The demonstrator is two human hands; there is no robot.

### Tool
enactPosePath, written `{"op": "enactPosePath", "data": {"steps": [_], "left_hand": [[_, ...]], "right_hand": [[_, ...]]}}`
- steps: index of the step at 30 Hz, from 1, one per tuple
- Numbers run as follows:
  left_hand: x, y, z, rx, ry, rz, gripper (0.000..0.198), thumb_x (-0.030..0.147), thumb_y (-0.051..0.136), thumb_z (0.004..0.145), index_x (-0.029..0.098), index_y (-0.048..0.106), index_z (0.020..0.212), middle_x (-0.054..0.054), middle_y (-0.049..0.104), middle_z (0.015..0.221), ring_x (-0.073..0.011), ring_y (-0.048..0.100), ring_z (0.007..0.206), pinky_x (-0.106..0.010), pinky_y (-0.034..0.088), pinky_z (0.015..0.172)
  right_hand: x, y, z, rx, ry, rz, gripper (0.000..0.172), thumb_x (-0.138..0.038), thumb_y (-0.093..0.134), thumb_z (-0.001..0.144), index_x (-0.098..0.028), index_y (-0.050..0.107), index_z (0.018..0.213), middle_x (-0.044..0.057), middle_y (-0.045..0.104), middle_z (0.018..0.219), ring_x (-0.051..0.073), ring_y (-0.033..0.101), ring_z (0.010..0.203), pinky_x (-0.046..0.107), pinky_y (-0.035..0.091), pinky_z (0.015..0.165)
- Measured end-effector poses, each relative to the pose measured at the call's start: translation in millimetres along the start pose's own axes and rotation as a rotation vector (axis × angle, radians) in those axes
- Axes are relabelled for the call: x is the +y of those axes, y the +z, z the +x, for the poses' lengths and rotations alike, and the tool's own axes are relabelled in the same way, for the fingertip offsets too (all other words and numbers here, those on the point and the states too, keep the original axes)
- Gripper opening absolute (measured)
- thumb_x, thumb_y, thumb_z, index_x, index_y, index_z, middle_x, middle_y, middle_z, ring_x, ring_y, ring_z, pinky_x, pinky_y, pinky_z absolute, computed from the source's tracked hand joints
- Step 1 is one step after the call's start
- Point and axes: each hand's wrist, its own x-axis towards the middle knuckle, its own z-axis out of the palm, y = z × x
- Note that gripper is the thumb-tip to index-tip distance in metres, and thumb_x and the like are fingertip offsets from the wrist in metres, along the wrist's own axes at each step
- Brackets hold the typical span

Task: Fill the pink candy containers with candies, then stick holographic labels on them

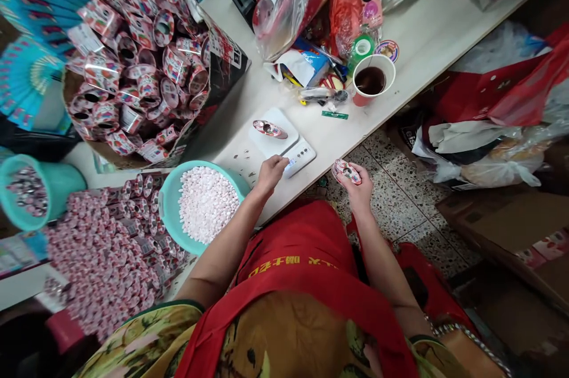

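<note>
In the head view my left hand (272,174) is closed, fingertips pinched together, at the front edge of a white digital scale (304,157). Whatever those fingers hold, if anything, is hidden. A small oval pink-and-white printed container (269,129) with a dark opening on top rests on the scale's plate. My right hand (361,183), off the table's front edge, grips a similar small printed container (347,172), its opening facing up. To the left of my left hand stands a turquoise basin (168,203) full of small white pellet-like candies (208,203).
A cardboard box (226,64) heaped with similar containers stands at the back left. More containers (111,253) are piled at the lower left, beside a turquoise bucket (66,188). A paper cup (360,96) of dark drink, tape (362,49) and plastic bags (297,10) lie beyond the scale.
</note>
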Motion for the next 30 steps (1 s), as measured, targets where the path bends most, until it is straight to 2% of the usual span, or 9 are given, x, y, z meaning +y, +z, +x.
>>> {"op": "enactPosePath", "data": {"steps": [4,8,12,15,18,20,24,27,30], "left_hand": [[-20.5,-52.2,-30.3,0.273,0.244,0.296,0.021,0.040,0.055,0.090,0.020,0.063,0.086,0.000,0.059,0.073,-0.0156,0.053,0.069,-0.026,0.042,0.064],[-80.0,-124.3,-67.9,0.710,0.275,0.652,0.027,0.038,0.045,0.096,0.020,0.065,0.091,-0.006,0.065,0.080,-0.0220,0.056,0.076,-0.033,0.043,0.075],[-141.7,-169.6,-83.7,0.697,0.449,0.776,0.027,0.038,0.051,0.096,0.019,0.069,0.090,-0.012,0.071,0.090,-0.0267,0.061,0.088,-0.039,0.044,0.085],[-151.8,-174.5,-85.9,0.758,0.552,0.770,0.023,0.035,0.054,0.097,0.019,0.071,0.095,-0.013,0.073,0.096,-0.0272,0.063,0.094,-0.042,0.043,0.091],[-126.1,-149.5,-80.4,0.814,0.652,0.716,0.018,0.029,0.056,0.098,0.020,0.071,0.097,-0.012,0.073,0.098,-0.0266,0.062,0.096,-0.042,0.043,0.093],[-95.3,-111.9,-67.9,0.778,0.760,0.639,0.017,0.027,0.055,0.098,0.020,0.070,0.099,-0.011,0.072,0.098,-0.0252,0.062,0.095,-0.041,0.044,0.091],[-20.7,1.4,-16.5,0.384,0.932,0.643,0.022,0.023,0.048,0.101,0.020,0.070,0.104,-0.010,0.072,0.105,-0.0236,0.061,0.099,-0.038,0.047,0.091],[29.0,81.6,32.6,0.105,0.840,0.814,0.032,0.013,0.045,0.098,0.022,0.069,0.117,-0.012,0.068,0.119,-0.0252,0.058,0.108,-0.038,0.046,0.093],[59.1,129.3,69.0,0.030,0.700,0.981,0.041,0.012,0.042,0.098,0.024,0.062,0.133,-0.015,0.062,0.126,-0.0289,0.054,0.113,-0.041,0.046,0.091]], "right_hand": [[7.4,-0.1,-18.6,-0.018,-0.049,-0.021,0.051,-0.039,0.086,0.062,-0.018,0.070,0.106,0.005,0.074,0.101,0.019,0.067,0.089,0.032,0.055,0.081],[20.1,2.7,-30.5,-0.039,-0.108,-0.026,0.049,-0.038,0.085,0.064,-0.018,0.070,0.106,0.005,0.073,0.101,0.018,0.066,0.088,0.032,0.053,0.082],[31.2,3.9,-36.4,-0.042,-0.099,-0.045,0.051,-0.040,0.086,0.064,-0.018,0.070,0.107,0.005,0.073,0.101,0.019,0.065,0.087,0.033,0.053,0.082],[31.8,-1.5,-42.2,-0.018,-0.086,-0.059,0.055,-0.042,0.087,0.062,-0.017,0.070,0.108,0.006,0.073,0.102,0.019,0.066,0.089,0.033,0.053,0.083],[25.2,-12.5,-45.9,-0.006,-0.062,-0.078,0.057,-0.043,0.087,0.061,-0.017,0.070,0.108,0.007,0.073,0.105,0.020,0.066,0.092,0.035,0.053,0.087],[18.3,-21.3,-43.4,-0.005,-0.036,-0.091,0.059,-0.044,0.087,0.059,-0.016,0.070,0.108,0.007,0.074,0.104,0.021,0.066,0.092,0.035,0.053,0.087],[0.9,-41.4,-23.1,-0.033,-0.018,-0.124,0.059,-0.047,0.087,0.056,-0.017,0.070,0.104,0.007,0.075,0.099,0.021,0.067,0.089,0.036,0.054,0.085],[-13.3,-64.0,0.6,-0.119,-0.011,-0.156,0.054,-0.045,0.085,0.060,-0.018,0.069,0.105,0.007,0.075,0.100,0.022,0.069,0.089,0.036,0.055,0.083],[-26.2,-94.8,26.0,-0.208,-0.013,-0.205,0.051,-0.043,0.084,0.064,-0.020,0.069,0.106,0.006,0.076,0.102,0.022,0.070,0.089,0.035,0.056,0.081]]}}
